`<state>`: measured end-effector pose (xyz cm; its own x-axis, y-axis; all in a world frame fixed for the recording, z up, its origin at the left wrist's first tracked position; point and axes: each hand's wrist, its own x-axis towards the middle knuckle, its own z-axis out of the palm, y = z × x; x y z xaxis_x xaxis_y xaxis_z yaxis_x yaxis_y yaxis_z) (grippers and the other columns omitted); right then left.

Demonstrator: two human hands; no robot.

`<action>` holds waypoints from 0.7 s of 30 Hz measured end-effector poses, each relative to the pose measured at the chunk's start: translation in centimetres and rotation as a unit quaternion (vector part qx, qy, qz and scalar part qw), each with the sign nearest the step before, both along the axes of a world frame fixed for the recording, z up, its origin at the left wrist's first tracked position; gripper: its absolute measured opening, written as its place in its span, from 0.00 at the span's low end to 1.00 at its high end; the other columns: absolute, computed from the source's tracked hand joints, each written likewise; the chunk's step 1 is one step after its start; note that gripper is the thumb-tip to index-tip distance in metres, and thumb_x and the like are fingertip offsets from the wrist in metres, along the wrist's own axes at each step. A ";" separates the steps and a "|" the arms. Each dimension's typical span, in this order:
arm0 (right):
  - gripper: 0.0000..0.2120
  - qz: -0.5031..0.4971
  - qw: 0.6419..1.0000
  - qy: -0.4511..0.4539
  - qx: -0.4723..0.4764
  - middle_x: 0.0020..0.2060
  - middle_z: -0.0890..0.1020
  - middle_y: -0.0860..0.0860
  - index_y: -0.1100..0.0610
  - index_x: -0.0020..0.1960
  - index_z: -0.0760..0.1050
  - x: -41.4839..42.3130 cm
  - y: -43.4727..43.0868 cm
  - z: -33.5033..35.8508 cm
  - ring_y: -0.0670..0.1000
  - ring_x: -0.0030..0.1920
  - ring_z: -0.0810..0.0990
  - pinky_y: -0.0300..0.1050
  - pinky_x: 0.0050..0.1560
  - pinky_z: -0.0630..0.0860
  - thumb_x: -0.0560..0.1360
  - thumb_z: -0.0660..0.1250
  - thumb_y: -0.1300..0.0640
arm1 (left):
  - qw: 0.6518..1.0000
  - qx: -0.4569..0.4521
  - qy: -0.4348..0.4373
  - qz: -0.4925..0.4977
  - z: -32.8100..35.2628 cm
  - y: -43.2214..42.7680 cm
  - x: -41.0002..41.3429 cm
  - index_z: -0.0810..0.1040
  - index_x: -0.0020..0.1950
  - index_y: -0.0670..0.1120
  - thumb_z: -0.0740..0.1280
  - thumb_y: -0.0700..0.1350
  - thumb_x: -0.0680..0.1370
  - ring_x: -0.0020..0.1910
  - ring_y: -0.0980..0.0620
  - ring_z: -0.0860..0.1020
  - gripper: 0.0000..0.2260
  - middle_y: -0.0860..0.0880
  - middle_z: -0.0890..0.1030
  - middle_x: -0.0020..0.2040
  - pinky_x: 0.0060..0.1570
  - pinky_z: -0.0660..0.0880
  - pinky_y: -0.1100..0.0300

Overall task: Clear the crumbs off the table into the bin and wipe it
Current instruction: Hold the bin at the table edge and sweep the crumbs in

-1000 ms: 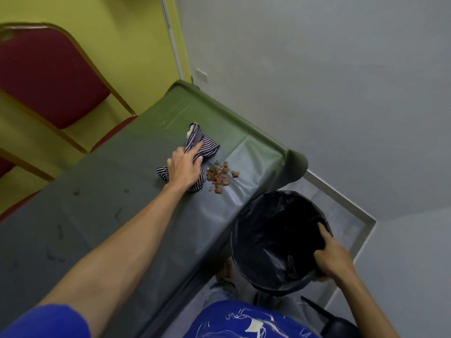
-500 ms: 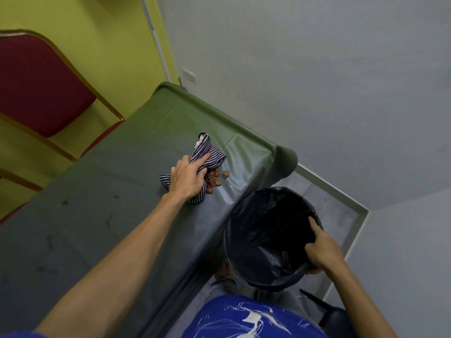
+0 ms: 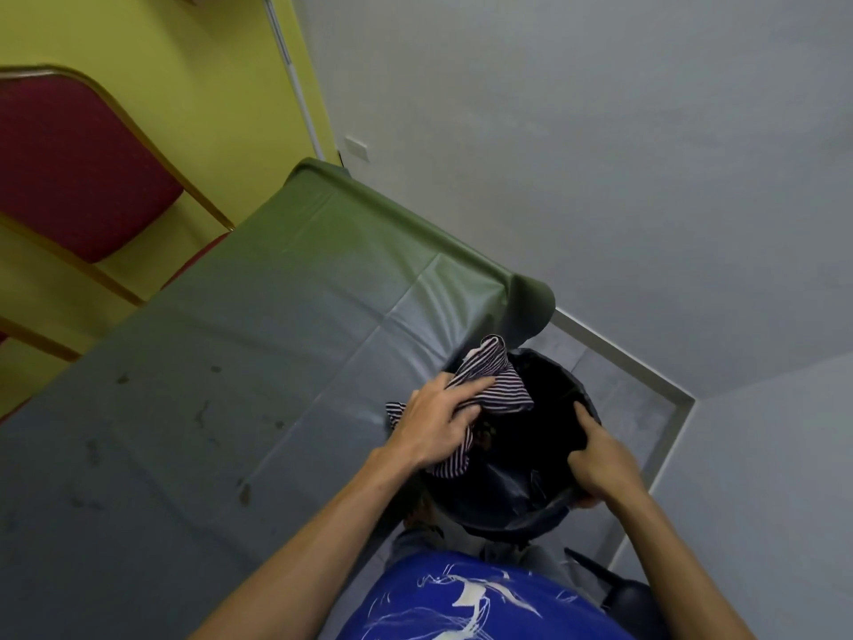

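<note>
My left hand (image 3: 438,418) presses a striped cloth (image 3: 496,385) at the near edge of the green-covered table (image 3: 277,339), and the cloth hangs over the mouth of the bin. The black-lined bin (image 3: 544,459) is held up against the table edge. My right hand (image 3: 600,459) grips its rim, thumb inside the liner. A few brown crumbs (image 3: 484,436) show just under the cloth inside the bin. No crumbs show on the table top.
A red chair (image 3: 69,164) with a gold frame stands beyond the table at the left, against a yellow wall. Grey walls and a floor corner lie to the right. Dark smudges (image 3: 244,491) mark the near part of the table cover.
My left hand has swept the cloth and the crumbs from the middle of the table to its near edge and over the bin. The bin has come up against the table edge.
</note>
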<state>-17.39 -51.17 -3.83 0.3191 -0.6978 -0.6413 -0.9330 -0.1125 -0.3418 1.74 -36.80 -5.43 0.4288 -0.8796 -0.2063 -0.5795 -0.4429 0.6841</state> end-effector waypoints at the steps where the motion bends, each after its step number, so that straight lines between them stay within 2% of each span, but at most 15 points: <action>1: 0.40 0.001 1.000 -0.001 0.000 0.63 0.77 0.62 0.42 0.80 0.50 -0.1 -0.1 0.0 0.58 0.44 0.81 0.53 0.47 0.81 0.74 0.57 0.68 | 1.000 -0.012 0.013 0.013 0.3 -0.1 0.0 0.69 0.72 0.64 0.63 0.49 0.80 0.65 0.47 0.72 0.21 0.49 0.75 0.61 0.66 0.68 0.51; 4: 0.40 0.001 1.000 -0.006 0.004 0.60 0.78 0.62 0.43 0.80 0.50 -0.3 -0.1 0.0 0.55 0.40 0.79 0.47 0.39 0.77 0.74 0.57 0.68 | 0.995 -0.045 0.016 0.088 1.2 0.1 2.7 0.72 0.72 0.59 0.65 0.47 0.79 0.62 0.43 0.75 0.21 0.44 0.77 0.59 0.64 0.68 0.58; 6: 0.40 -0.001 1.000 -0.014 0.007 0.57 0.79 0.61 0.44 0.80 0.50 -0.3 0.1 0.1 0.51 0.37 0.77 0.43 0.34 0.73 0.74 0.57 0.68 | 0.989 -0.042 -0.018 0.143 1.7 0.5 6.1 0.73 0.72 0.57 0.66 0.44 0.79 0.63 0.42 0.75 0.21 0.40 0.76 0.60 0.63 0.66 0.61; 10: 0.40 -0.002 1.000 -0.021 0.011 0.63 0.77 0.62 0.43 0.80 0.50 -0.5 0.2 0.0 0.52 0.37 0.77 0.41 0.31 0.74 0.74 0.56 0.68 | 0.959 0.039 -0.104 0.262 1.5 1.2 11.0 0.69 0.73 0.59 0.64 0.47 0.80 0.63 0.36 0.73 0.22 0.37 0.75 0.62 0.66 0.69 0.45; 12: 0.39 0.001 1.000 -0.023 0.010 0.63 0.77 0.63 0.44 0.80 0.50 -0.6 0.2 0.0 0.53 0.37 0.78 0.41 0.31 0.75 0.75 0.56 0.68 | 0.947 0.093 -0.123 0.282 0.9 1.2 10.3 0.67 0.74 0.59 0.63 0.48 0.81 0.63 0.35 0.72 0.22 0.37 0.73 0.62 0.64 0.68 0.43; 14: 0.40 0.009 1.000 -0.023 0.006 0.63 0.77 0.62 0.44 0.80 0.50 -0.8 0.2 -0.1 0.54 0.39 0.78 0.43 0.36 0.77 0.74 0.56 0.68 | 0.944 0.110 -0.157 0.270 0.6 1.1 7.8 0.67 0.74 0.59 0.63 0.48 0.81 0.60 0.37 0.72 0.22 0.39 0.73 0.61 0.61 0.68 0.44; 17: 0.39 0.012 1.000 -0.019 0.006 0.63 0.77 0.62 0.44 0.80 0.49 -0.7 0.1 -0.1 0.52 0.35 0.78 0.39 0.28 0.74 0.75 0.56 0.68 | 0.953 0.090 -0.177 0.229 0.4 0.5 2.5 0.68 0.74 0.61 0.63 0.48 0.80 0.57 0.39 0.72 0.22 0.41 0.74 0.60 0.57 0.69 0.46; 21: 0.38 0.010 1.000 -0.020 0.013 0.65 0.75 0.63 0.44 0.80 0.49 -0.6 -0.1 0.3 0.52 0.33 0.78 0.38 0.24 0.74 0.76 0.56 0.68 | 0.989 0.069 -0.091 0.095 0.0 -0.4 -5.5 0.67 0.73 0.63 0.62 0.48 0.80 0.60 0.44 0.71 0.22 0.48 0.73 0.62 0.59 0.68 0.50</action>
